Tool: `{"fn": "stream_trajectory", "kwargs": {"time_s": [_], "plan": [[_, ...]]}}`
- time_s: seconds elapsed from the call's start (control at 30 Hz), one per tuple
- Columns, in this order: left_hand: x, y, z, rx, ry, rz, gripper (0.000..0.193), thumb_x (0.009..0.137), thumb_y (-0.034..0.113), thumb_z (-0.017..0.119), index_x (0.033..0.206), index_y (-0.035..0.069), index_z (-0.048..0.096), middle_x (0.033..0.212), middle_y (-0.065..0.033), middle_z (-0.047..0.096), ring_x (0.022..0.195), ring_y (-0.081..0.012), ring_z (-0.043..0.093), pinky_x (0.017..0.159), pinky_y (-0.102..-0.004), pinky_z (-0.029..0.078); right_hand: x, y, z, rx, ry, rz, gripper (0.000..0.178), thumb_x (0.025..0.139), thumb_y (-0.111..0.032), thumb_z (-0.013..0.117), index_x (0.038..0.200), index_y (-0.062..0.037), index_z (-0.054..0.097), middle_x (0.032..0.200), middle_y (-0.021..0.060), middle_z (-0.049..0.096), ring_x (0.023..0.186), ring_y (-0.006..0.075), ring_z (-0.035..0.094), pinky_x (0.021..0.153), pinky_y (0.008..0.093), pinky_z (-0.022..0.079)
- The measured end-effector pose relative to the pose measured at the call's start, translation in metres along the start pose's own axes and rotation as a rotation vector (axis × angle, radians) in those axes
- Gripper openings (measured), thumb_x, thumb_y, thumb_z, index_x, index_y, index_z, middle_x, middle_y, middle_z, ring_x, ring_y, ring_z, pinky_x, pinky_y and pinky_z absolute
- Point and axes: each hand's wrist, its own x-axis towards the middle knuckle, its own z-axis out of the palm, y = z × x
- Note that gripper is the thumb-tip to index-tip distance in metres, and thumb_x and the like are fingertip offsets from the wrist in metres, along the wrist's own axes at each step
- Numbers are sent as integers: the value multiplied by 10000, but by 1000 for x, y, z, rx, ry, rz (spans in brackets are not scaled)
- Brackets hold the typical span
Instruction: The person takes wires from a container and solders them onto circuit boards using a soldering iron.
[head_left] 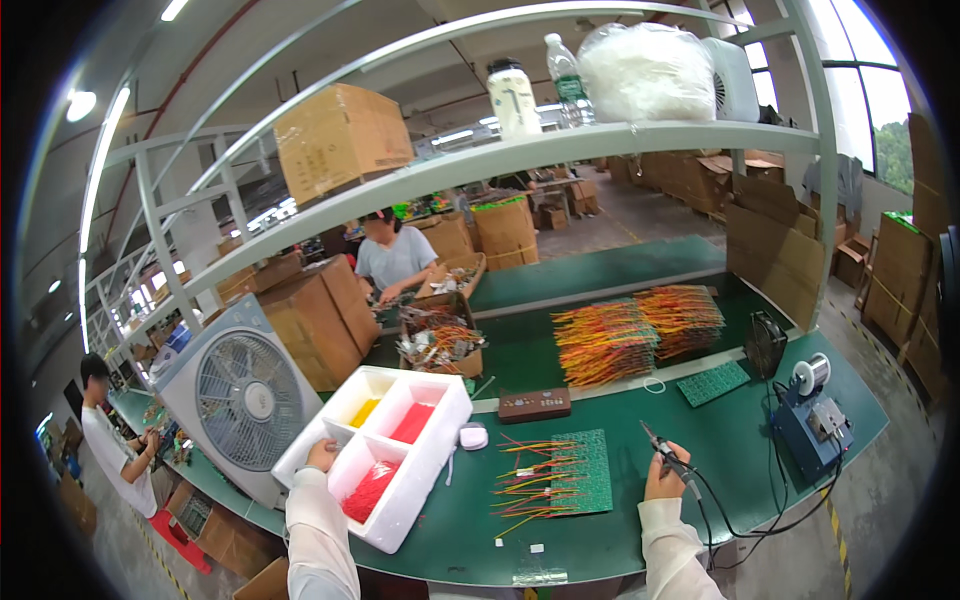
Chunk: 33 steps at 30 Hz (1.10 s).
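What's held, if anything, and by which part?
Right hand: soldering iron, by the handle. Left hand: at the foam box; can't tell whether it holds anything.

I'm on a factory floor, at an electronics assembly workshop. My right fingers [662, 482] hold a soldering iron [668, 450], and near the right corner of the green bench [440, 545] stands a blue soldering unit [800, 440] with a wire spool [812, 374]. A green circuit panel [594, 480] bristling with coloured leads lies closer to the near edge. Beyond the far edge I see a co-worker [397, 262] and cardboard cartons [507, 232]; yellow-and-black floor tape [838, 535] runs past the right edge, and strip lights [96, 172] hang overhead.
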Motion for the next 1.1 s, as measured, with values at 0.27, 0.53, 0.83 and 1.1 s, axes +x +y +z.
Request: {"fn": "stream_trajectory", "kwargs": {"time_s": [0.27,0.53,0.83,1.1], "plan": [[-3,-7,-1,3,14,-41,328,616,141,670,909,8,605,759,-120,624,657,-191,582,626,-286,455,-2,0,-3,-10,96,-57,258,739,-25,533,988,-29,470,829,46,486,579,73,416,494,200,355],[-7,17,3,344,278,31,59,599,57,617,618,2,627,592,-144,599,555,-214,583,578,-297,458,4,7,-4,73,57,-81,256,760,-23,520,1009,-33,460,886,49,494,693,89,468,611,201,398],[-34,88,-9,355,539,231,93,705,64,556,736,-12,600,682,-113,609,624,-170,576,594,-278,440,4,22,8,240,-29,52,252,818,-22,493,1049,-20,392,880,46,515,715,35,464,612,132,355],[-162,279,78,-248,193,497,76,828,79,463,857,19,498,794,-57,494,703,-108,466,644,-220,382,6,15,-2,84,-40,103,208,781,-24,547,977,16,490,810,-3,471,570,1,404,496,138,316]]}}
